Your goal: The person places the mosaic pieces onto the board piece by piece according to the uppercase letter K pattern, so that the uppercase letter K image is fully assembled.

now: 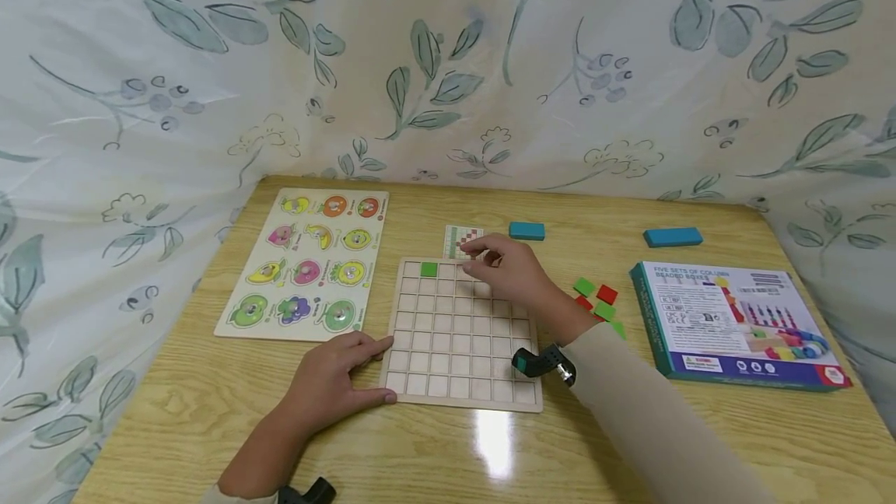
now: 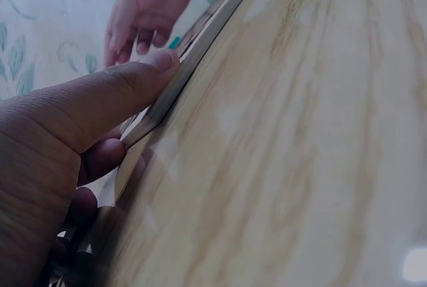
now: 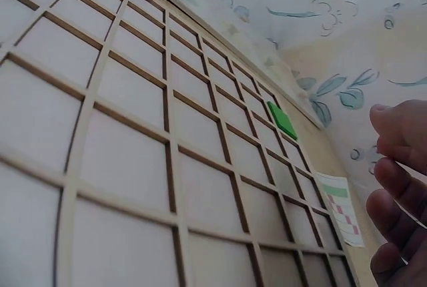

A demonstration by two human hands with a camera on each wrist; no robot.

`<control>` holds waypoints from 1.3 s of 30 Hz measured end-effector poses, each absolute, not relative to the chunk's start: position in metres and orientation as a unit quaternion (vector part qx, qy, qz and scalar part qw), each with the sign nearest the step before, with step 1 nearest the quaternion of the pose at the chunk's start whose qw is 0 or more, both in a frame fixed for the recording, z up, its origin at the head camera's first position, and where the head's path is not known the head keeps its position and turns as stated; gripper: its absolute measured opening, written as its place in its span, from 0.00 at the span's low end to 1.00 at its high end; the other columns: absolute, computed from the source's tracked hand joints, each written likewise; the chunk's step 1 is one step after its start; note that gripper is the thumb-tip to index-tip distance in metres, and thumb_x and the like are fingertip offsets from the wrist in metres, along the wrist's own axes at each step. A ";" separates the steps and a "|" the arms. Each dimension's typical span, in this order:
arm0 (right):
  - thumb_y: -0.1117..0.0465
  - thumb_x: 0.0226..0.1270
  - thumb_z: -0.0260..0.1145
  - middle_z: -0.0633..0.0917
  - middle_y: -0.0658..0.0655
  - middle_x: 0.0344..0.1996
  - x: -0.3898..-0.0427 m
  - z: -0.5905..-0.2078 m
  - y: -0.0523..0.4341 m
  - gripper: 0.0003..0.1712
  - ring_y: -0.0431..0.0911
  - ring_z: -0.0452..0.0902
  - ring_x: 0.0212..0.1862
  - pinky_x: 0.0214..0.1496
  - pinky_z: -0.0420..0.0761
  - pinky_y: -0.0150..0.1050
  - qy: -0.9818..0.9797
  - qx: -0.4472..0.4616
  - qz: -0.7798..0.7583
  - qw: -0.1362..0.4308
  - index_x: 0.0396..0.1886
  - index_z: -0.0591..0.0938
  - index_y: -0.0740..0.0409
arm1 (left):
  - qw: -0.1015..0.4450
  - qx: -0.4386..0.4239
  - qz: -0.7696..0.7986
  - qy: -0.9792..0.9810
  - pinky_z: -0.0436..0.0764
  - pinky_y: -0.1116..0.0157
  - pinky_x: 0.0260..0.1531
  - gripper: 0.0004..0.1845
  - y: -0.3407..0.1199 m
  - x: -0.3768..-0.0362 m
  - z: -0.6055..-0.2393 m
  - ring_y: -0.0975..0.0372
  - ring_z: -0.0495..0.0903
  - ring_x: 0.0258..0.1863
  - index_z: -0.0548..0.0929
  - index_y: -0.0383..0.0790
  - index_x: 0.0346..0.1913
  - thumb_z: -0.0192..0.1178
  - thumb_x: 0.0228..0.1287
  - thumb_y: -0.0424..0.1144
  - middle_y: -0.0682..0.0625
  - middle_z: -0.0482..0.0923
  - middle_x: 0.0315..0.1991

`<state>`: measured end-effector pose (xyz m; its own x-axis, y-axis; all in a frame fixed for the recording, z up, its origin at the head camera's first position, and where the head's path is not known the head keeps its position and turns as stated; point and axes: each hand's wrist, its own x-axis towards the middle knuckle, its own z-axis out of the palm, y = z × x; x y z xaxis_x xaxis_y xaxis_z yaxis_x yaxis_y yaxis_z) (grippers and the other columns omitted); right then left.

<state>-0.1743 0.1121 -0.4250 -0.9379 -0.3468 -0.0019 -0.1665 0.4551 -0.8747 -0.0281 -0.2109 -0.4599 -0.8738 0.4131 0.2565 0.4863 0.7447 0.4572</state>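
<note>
Pale wood makes up the grid board (image 1: pixel 458 333), which lies flat on the table (image 1: pixel 630 442) in front of the person, with one green tile (image 1: pixel 429 270) sitting in the second cell of its far row. The left hand (image 1: pixel 329 379) rests at the board's near left corner, fingers fairly straight, the thumb and a fingertip touching the board's left edge and near corner; it presses rather than clasps. The right hand (image 1: pixel 507 267) hovers over the board's far right part, well to the right of the green tile, its fingers loosely curled near a small pattern card (image 1: pixel 462 241) that lies just beyond the board; whether a tile is pinched in those fingers cannot be told. The head view alone shows the loose red and green tiles (image 1: pixel 596 295) to the right of the board, the fruit puzzle (image 1: pixel 308 263) to its left, two blue blocks (image 1: pixel 526 231) farther back and a boxed toy (image 1: pixel 728 325) at the right. The left wrist view shows the thumb (image 2: pixel 120 100) laid flat against the board's thin edge, a contact the head view leaves small. The right wrist view looks low across the cells, showing the green tile (image 3: pixel 282 119) seated in its cell and the curled fingers (image 3: pixel 400 167) off the board's surface.
</note>
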 end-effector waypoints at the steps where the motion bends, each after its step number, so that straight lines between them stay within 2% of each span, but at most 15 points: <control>1: 0.55 0.76 0.73 0.84 0.52 0.59 -0.172 -0.424 0.117 0.20 0.51 0.78 0.51 0.48 0.81 0.47 0.849 -0.149 -0.499 0.089 0.63 0.88 0.53 | 0.068 -0.241 -0.263 -0.932 0.79 0.64 0.39 0.41 -0.211 -0.028 -0.460 0.71 0.75 0.38 0.89 0.48 0.65 0.85 0.46 0.61 0.63 0.81 0.43; 9: 0.54 0.75 0.74 0.84 0.55 0.60 -0.161 -0.414 0.160 0.23 0.54 0.77 0.52 0.48 0.80 0.50 0.858 -0.137 -0.489 0.083 0.65 0.86 0.55 | 0.080 -0.245 -0.264 -0.929 0.80 0.64 0.39 0.42 -0.212 -0.027 -0.462 0.71 0.76 0.39 0.89 0.48 0.65 0.85 0.45 0.61 0.63 0.81 0.43; 14: 0.52 0.76 0.73 0.84 0.56 0.61 -0.160 -0.415 0.186 0.24 0.54 0.76 0.53 0.46 0.82 0.48 0.875 -0.129 -0.458 0.089 0.66 0.85 0.53 | 0.090 -0.248 -0.264 -0.928 0.80 0.64 0.39 0.42 -0.214 -0.026 -0.463 0.71 0.77 0.39 0.89 0.48 0.65 0.85 0.44 0.60 0.63 0.82 0.43; 24: 0.54 0.76 0.73 0.85 0.57 0.60 -0.148 -0.420 0.228 0.22 0.53 0.78 0.51 0.45 0.82 0.45 0.894 -0.137 -0.417 0.089 0.65 0.86 0.55 | 0.089 -0.249 -0.260 -0.929 0.79 0.64 0.39 0.42 -0.215 -0.027 -0.465 0.71 0.76 0.39 0.89 0.49 0.65 0.85 0.45 0.62 0.63 0.81 0.43; 28: 0.57 0.74 0.75 0.85 0.56 0.55 -0.141 -0.420 0.236 0.19 0.51 0.77 0.48 0.43 0.80 0.40 0.898 -0.166 -0.397 0.094 0.61 0.88 0.55 | 0.092 -0.252 -0.265 -0.926 0.79 0.64 0.38 0.42 -0.215 -0.027 -0.465 0.71 0.76 0.38 0.89 0.48 0.65 0.85 0.45 0.61 0.63 0.81 0.42; 35: 0.61 0.70 0.77 0.83 0.50 0.38 -0.135 -0.423 0.245 0.16 0.48 0.76 0.37 0.37 0.77 0.37 0.884 -0.220 -0.395 0.114 0.57 0.89 0.52 | 0.098 -0.255 -0.271 -0.923 0.79 0.65 0.38 0.42 -0.214 -0.029 -0.467 0.71 0.77 0.39 0.89 0.49 0.65 0.85 0.44 0.61 0.64 0.81 0.42; 39: 0.61 0.69 0.78 0.83 0.49 0.39 -0.131 -0.427 0.247 0.17 0.47 0.74 0.35 0.36 0.77 0.37 0.878 -0.240 -0.394 0.124 0.56 0.90 0.49 | 0.098 -0.257 -0.270 -0.923 0.79 0.65 0.39 0.42 -0.214 -0.030 -0.467 0.72 0.76 0.39 0.89 0.49 0.65 0.85 0.44 0.61 0.64 0.81 0.43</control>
